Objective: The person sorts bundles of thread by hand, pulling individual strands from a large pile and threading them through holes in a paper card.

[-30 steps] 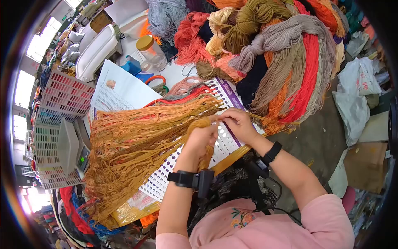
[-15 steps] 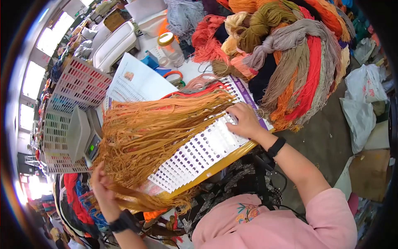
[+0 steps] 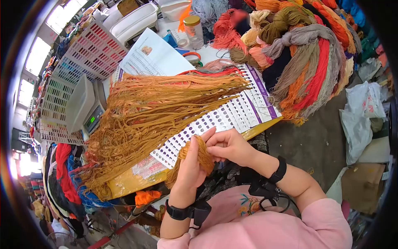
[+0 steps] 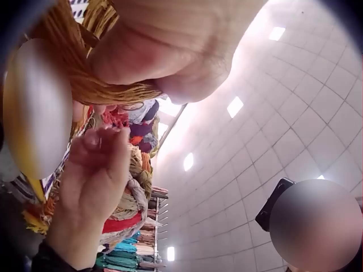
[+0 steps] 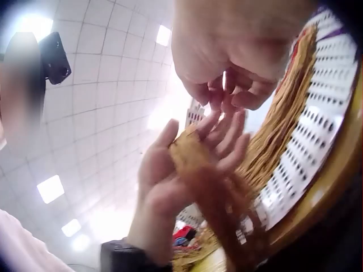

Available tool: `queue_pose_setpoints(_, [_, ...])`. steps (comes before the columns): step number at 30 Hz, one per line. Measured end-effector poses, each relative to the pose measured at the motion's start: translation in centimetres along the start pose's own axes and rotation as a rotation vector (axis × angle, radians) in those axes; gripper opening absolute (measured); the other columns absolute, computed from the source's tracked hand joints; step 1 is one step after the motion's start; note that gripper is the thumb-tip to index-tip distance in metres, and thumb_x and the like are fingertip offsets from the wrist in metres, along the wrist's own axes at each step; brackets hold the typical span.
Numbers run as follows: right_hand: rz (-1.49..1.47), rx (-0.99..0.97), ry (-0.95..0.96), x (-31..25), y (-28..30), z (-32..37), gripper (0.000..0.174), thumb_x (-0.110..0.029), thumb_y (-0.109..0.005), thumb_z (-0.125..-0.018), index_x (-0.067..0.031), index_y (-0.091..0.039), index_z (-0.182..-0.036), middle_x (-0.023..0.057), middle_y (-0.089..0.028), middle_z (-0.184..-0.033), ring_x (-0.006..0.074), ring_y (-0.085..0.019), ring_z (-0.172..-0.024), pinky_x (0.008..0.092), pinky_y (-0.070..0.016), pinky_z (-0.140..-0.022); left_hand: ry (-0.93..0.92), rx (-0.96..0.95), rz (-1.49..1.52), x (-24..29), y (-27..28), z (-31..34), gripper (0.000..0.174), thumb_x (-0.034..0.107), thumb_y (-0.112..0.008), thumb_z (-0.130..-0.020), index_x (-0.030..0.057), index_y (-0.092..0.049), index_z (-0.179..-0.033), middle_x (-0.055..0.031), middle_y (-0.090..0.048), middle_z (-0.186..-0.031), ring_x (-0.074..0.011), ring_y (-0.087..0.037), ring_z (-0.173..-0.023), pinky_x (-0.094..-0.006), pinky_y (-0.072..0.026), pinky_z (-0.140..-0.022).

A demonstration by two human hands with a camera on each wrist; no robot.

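Observation:
My left hand [image 3: 190,168] holds a folded hank of golden-brown thread [image 3: 202,155] in front of the board's near edge. In the right wrist view, the hank [image 5: 190,153] runs across the palm between thumb and fingers, its tail hanging down. My right hand [image 3: 234,145] is close beside it, fingers curled and their tips at the left fingertips; I cannot tell whether they pinch a strand. Beyond the hands, white punched thread cards [image 3: 213,118] carry long orange-to-brown threads [image 3: 141,110] fanned out to the left.
A yellow board edge [image 3: 128,182] runs under the cards. Behind are a printed sheet [image 3: 155,56], orange-handled scissors [image 3: 191,55], a gold-lidded jar [image 3: 194,33] and a scale [image 3: 93,120]. Knotted coloured yarn hanks [image 3: 306,62] pile at the right; a colour-sample panel [image 3: 78,62] stands left.
The hands were together over the cards, then parted, the left at the thread tails and the right on the cards. Now they meet nearer my body, the hank in my left hand.

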State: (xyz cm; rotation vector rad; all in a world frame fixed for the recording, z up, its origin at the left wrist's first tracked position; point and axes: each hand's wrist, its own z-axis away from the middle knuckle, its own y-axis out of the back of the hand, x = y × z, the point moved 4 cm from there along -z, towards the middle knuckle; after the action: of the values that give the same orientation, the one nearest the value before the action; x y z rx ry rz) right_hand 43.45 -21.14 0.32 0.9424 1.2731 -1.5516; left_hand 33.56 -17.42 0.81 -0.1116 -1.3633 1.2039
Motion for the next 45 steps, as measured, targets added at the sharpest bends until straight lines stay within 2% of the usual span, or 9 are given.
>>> queue_pose_setpoints(5, [-0.199,0.024,-0.022,0.6,0.3,0.0,0.011,-0.006,-0.053,-0.076,0.0028,-0.059,-0.079,0.0042,-0.057,-0.061,0.0073,-0.052,-0.049,0.0171,-0.0387,-0.044,-0.017,0.03,0.11,0.7,0.1,1.2,0.049,0.035,-0.025,-0.09,-0.0051,-0.038,-0.116,-0.0136,-0.052,-0.1,-0.0197,-0.054,-0.083,-0.0322,-0.0456,-0.073])
queue_pose_setpoints(6, [-0.206,0.025,-0.018,0.6,0.3,0.1,0.011,-0.006,-0.053,-0.076,0.0029,-0.059,-0.078,0.0044,-0.057,-0.061,0.0073,-0.052,-0.049,0.0171,-0.0388,-0.044,-0.027,0.114,0.061,0.4,0.8,1.1,0.036,0.023,-0.037,-0.089,-0.0058,-0.045,-0.11,-0.0123,-0.053,-0.097,-0.0175,-0.054,-0.076,-0.0288,-0.0459,-0.069])
queue_pose_setpoints(10, [-0.196,0.064,0.025,0.7,0.4,0.7,0.011,-0.004,-0.052,-0.075,0.0035,-0.059,-0.078,0.0058,-0.058,-0.061,0.007,-0.052,-0.048,0.0171,-0.0389,-0.043,-0.131,0.09,-0.079,-0.3,0.6,0.8,0.023,0.007,-0.047,-0.083,-0.007,-0.051,-0.101,-0.0109,-0.056,-0.089,-0.0141,-0.054,-0.073,-0.0246,-0.0443,-0.064])
queue_pose_setpoints(25, [-0.231,0.037,0.016,0.2,0.4,0.9,0.009,-0.004,-0.051,-0.075,0.0019,-0.058,-0.077,0.009,-0.06,-0.079,0.0058,-0.051,-0.052,0.0168,-0.0392,-0.045,-0.209,0.127,-0.134,-0.8,1.4,0.8,0.022,0.009,-0.046,-0.083,-0.0053,-0.051,-0.099,-0.0124,-0.055,-0.094,-0.0189,-0.055,-0.082,-0.0301,-0.047,-0.068])
queue_pose_setpoints(28, [-0.261,-0.011,0.033,0.7,0.6,0.8,0.008,-0.004,-0.051,-0.075,0.0008,-0.057,-0.075,0.0074,-0.059,-0.08,0.0054,-0.05,-0.053,0.0163,-0.0382,-0.046,-0.181,0.199,0.044,-0.6,1.3,0.7,0.016,0.002,-0.051,-0.08,-0.0047,-0.053,-0.095,-0.0124,-0.057,-0.09,-0.0159,-0.055,-0.079,-0.0275,-0.046,-0.069])
queue_pose_setpoints(34, [-0.396,-0.08,-0.07,0.3,0.3,1.1,0.005,-0.006,-0.051,-0.077,-0.0019,-0.054,-0.075,0.0035,-0.057,-0.072,0.0057,-0.047,-0.054,0.0165,-0.0365,-0.048,-0.157,0.113,0.127,-1.2,2.1,0.3,0.013,0.004,-0.05,-0.082,-0.0014,-0.052,-0.093,-0.0118,-0.056,-0.091,-0.017,-0.056,-0.078,-0.029,-0.0469,-0.069])
queue_pose_setpoints(37, [-0.419,-0.093,-0.073,0.2,0.2,1.1,0.004,-0.006,-0.052,-0.077,-0.0028,-0.053,-0.075,0.0011,-0.054,-0.066,0.0058,-0.046,-0.054,0.0166,-0.0363,-0.048,-0.215,0.246,0.086,-0.6,1.0,0.5,0.014,0.005,-0.049,-0.082,-0.0011,-0.051,-0.094,-0.0113,-0.056,-0.091,-0.0157,-0.055,-0.075,-0.0286,-0.0467,-0.067])
queue_pose_setpoints(43, [-0.493,-0.018,0.146,-0.1,2.3,1.7,0.002,-0.001,-0.053,-0.076,-0.0024,-0.054,-0.075,0.0052,-0.052,-0.079,0.006,-0.046,-0.057,0.0162,-0.0349,-0.048,-0.108,0.247,0.182,0.1,2.6,0.7,0.009,0.01,-0.048,-0.083,0.0016,-0.051,-0.087,-0.0068,-0.055,-0.081,-0.0102,-0.051,-0.063,-0.0219,-0.0439,-0.055])
queue_pose_setpoints(45, [-0.701,0.07,0.138,-1.6,5.0,3.4,0.003,-0.001,-0.051,-0.077,-0.0021,-0.053,-0.075,0.0096,-0.051,-0.091,0.007,-0.046,-0.057,0.0173,-0.0351,-0.044,-0.067,0.005,0.537,2.0,5.0,1.6,0.007,0.01,-0.045,-0.084,0.0048,-0.05,-0.084,-0.001,-0.052,-0.066,-0.0027,-0.043,-0.043,-0.0155,-0.0352,-0.038])
